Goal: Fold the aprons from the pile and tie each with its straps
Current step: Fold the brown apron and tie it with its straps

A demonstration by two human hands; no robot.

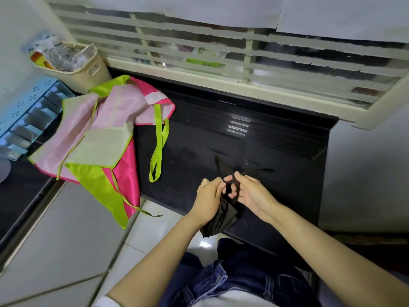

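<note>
Both hands, left hand (pixel 209 191) and right hand (pixel 250 191), pinch black apron (pixel 221 220) straps (pixel 230 185); slack knot risks bundle unrolling.

There is one view, worn on my head, wide-angled, looking forward and steeply down. My forearms (pixel 155 262) stretch from the near edge, close to the lens, and my left hand (pixel 208 197) and right hand (pixel 254 193) meet on the black apron (pixel 223 220) at mid-frame. The dark ledge (pixel 276 151) lies beyond, the slatted window (pixel 199 52) far, the pink-and-green aprons (pixel 95 134) left.
</note>
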